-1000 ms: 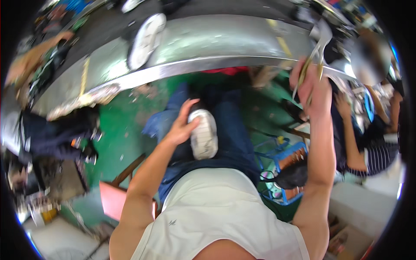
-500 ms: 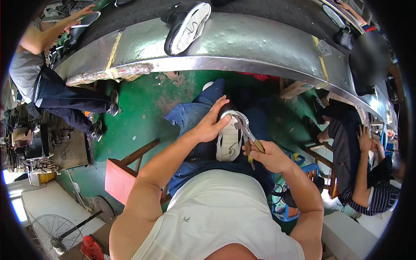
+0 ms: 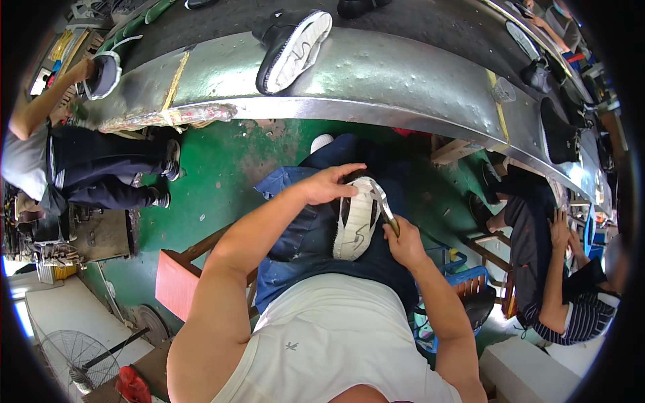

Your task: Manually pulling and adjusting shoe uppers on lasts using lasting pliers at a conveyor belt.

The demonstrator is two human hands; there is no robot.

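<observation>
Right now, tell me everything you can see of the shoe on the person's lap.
The shoe lies sole-up on the blue trousers, its length pointing away from the body. Its underside is off-white, with a dark wavy line toward the near end; a dark upper shows around the edges. The material can't be told for certain. The left hand holds the far end, and metal pliers in the right hand meet its far right edge.

Looks like a shoemaking workshop.
Shows in black boots (image 3: pixel 293 54) on a metal-edged desk (image 3: pixel 403 65), pincers (image 3: pixel 385 209) at a shoe sole (image 3: pixel 356 232), co-workers (image 3: pixel 107 164) and a green floor (image 3: pixel 208 171).
</observation>
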